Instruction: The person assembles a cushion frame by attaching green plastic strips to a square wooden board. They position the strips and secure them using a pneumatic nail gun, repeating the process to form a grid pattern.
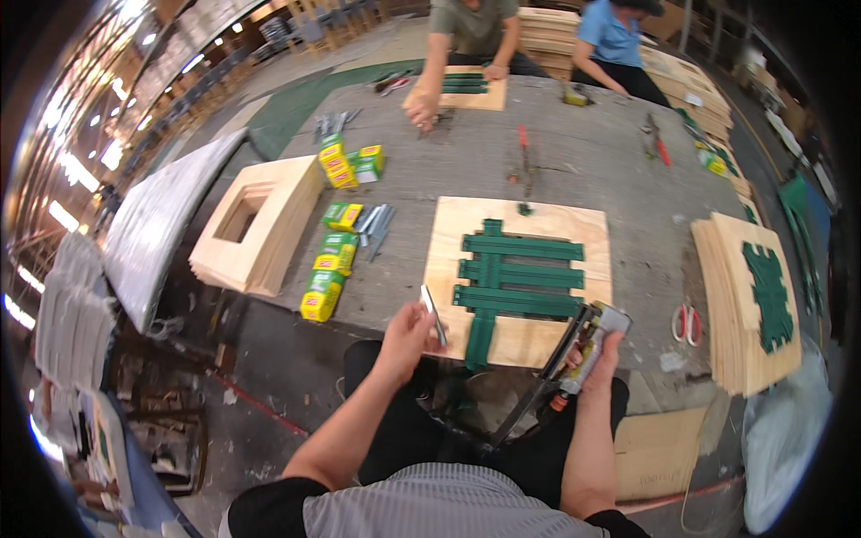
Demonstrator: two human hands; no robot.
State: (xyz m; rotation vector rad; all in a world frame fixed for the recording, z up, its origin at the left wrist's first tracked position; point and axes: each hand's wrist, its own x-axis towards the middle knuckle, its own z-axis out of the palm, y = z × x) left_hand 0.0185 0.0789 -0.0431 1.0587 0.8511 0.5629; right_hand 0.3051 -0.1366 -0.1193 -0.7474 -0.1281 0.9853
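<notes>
My left hand [408,339] pinches a silver strip of staples [433,314] upright near the front-left corner of a plywood panel [448,238]. Green webbing straps [529,273] lie woven across that panel over its covered middle. My right hand [599,363] grips a staple gun [610,321] with a long black magazine [567,341], held over the panel's front-right corner. The magazine's rail [516,420] reaches down toward my lap. A gap separates the strip from the gun.
Yellow-green boxes [334,254] and loose staple strips [377,231] lie left, beside stacked cut-out panels [260,220]. Red-handled scissors [687,325] and another panel stack [722,309] are at right. Across the table [430,152], one person handles a strapped panel [489,94]; another sits farther right.
</notes>
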